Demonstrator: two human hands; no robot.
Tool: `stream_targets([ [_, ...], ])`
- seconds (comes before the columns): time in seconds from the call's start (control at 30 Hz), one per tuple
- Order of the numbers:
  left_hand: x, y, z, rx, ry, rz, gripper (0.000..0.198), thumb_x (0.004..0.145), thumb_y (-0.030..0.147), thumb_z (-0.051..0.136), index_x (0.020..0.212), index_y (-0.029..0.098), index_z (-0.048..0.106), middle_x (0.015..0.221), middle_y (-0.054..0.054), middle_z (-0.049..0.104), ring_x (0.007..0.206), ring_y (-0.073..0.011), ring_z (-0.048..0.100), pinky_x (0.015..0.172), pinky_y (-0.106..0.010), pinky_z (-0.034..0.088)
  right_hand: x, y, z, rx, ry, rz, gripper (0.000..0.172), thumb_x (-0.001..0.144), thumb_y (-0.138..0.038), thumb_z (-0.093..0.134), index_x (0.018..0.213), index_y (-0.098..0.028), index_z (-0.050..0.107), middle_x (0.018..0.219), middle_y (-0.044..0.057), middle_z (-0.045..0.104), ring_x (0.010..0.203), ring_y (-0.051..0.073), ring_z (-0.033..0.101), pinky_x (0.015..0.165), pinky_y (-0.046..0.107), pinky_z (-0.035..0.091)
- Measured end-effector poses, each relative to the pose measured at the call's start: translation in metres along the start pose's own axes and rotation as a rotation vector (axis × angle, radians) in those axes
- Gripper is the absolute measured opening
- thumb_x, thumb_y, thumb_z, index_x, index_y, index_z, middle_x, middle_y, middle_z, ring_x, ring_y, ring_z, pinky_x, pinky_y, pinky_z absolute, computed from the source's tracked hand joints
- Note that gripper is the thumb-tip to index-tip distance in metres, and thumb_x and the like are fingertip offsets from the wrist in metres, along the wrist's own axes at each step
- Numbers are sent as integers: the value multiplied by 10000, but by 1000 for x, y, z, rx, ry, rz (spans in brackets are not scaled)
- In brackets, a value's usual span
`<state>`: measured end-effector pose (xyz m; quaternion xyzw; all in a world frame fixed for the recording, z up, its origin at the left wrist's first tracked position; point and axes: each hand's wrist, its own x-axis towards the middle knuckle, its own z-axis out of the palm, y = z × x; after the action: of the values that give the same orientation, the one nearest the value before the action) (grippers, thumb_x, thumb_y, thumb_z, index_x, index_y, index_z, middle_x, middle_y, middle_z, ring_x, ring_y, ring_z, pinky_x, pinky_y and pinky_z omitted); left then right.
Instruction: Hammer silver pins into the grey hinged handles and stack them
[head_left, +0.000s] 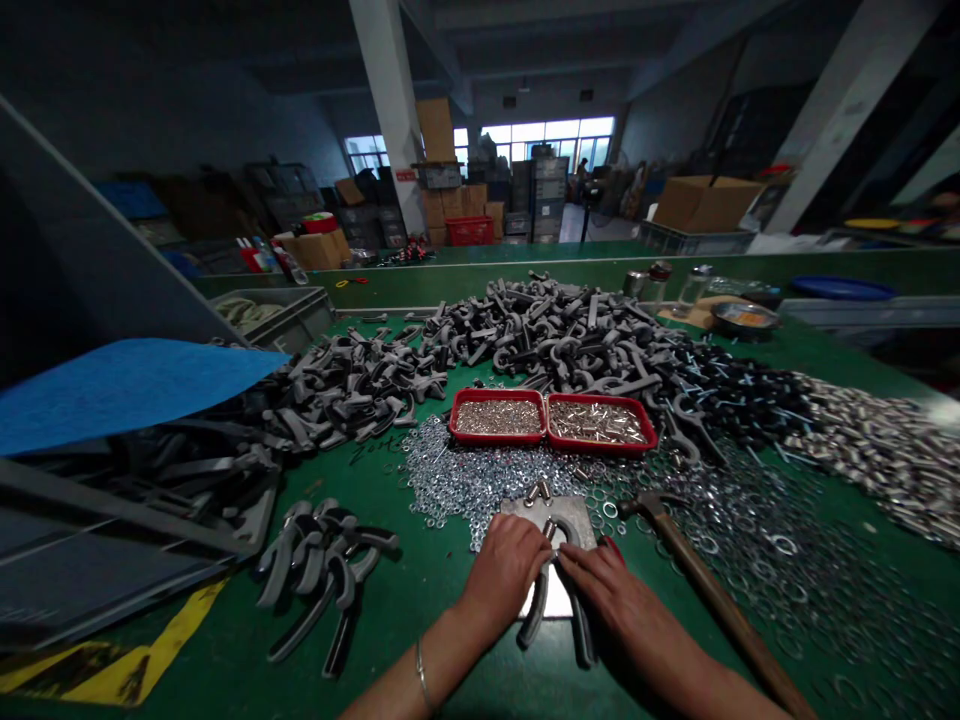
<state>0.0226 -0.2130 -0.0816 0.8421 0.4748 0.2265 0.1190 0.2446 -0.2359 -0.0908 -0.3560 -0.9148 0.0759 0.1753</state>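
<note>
Together, the left hand [504, 570] and the right hand [622, 612] close in from either side on a grey rubber-coated U-shaped fitting [581, 630], fingers curled over it and the two hands just apart. Both seem to clamp it, though the palms hide much of its middle. It lies on a pale steel plate [571, 522] near the edge of the green counter [225, 640], with its long axis running roughly toward the person, bend away and both legs pointing back toward the body. A small steel cylinder [550, 530] sits at the bend, just beside the left fingertips, and two more stand on the plate's far part [537, 492]. A thin metal bangle [421, 672] circles the left wrist.

Just right of the right hand lies a claw hammer with a long wooden handle [720, 600]. Silvery washers [480, 480] spread across the counter beyond the plate, below two red trays of small steel pieces [551, 418]. Behind them rises a heap of grey forked parts [555, 340], while a smaller bunch of grey fittings [322, 570] lies left of the hands.
</note>
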Motion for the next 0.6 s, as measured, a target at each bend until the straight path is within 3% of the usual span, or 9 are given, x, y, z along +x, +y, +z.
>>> stream_targets([
  [0.1, 2, -1, 3, 98, 8, 80, 173, 1000, 256, 514, 917, 175, 643, 901, -51, 666, 883, -230, 578, 837, -399, 434, -13, 3, -12, 141, 41, 160, 407, 998, -167, 423, 1386, -250, 514, 1344, 119, 626, 1249, 262, 576, 1063, 526, 491],
  [0.23, 3, -4, 6, 162, 43, 180, 223, 1013, 246, 480, 894, 168, 652, 860, -64, 664, 852, -233, 575, 795, -394, 438, -37, 17, -29, 203, 91, 333, 328, 1007, -264, 445, 1296, -276, 600, 1254, 102, 667, 1165, 263, 627, 998, 490, 540],
  [0.4, -1, -5, 2, 97, 63, 146, 228, 1021, 246, 463, 906, 168, 644, 870, -60, 671, 838, -217, 582, 794, -379, 443, -66, 46, -42, 103, 153, 427, 308, 995, -300, 444, 1222, -249, 646, 1175, 105, 688, 1097, 269, 637, 948, 469, 553],
  [0.6, 0, -5, 3, 161, 81, 196, 224, 1011, 211, 467, 883, 160, 644, 831, -62, 664, 793, -221, 577, 749, -378, 447, -81, 69, -36, -108, 145, 491, 339, 973, -273, 441, 1240, -196, 636, 1223, 151, 645, 1059, 295, 614, 916, 479, 540],
])
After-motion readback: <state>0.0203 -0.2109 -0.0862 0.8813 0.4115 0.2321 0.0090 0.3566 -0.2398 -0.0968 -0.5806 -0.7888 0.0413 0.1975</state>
